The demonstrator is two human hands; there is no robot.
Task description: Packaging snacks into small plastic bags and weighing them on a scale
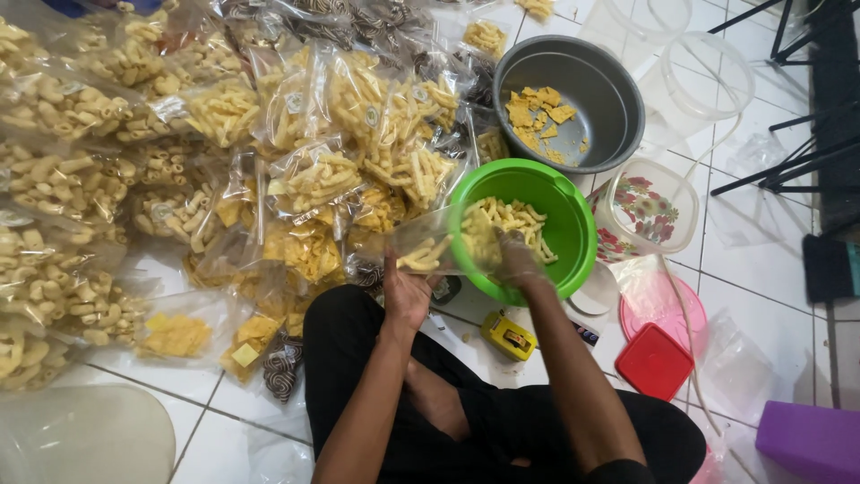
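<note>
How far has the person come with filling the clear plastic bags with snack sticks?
Done: a big heap of filled clear bags covers the tiled floor. In hand: the left hand holds a clear plastic bag with a few sticks inside, and the right hand reaches into the round green plastic bowl. Left: the yellow sticks in that bowl.

Two bowls, green and grey, one red lid, one purple box, dozens of snack bags.

White tiled floor with dark grout lines; black metal furniture legs at upper right
</note>
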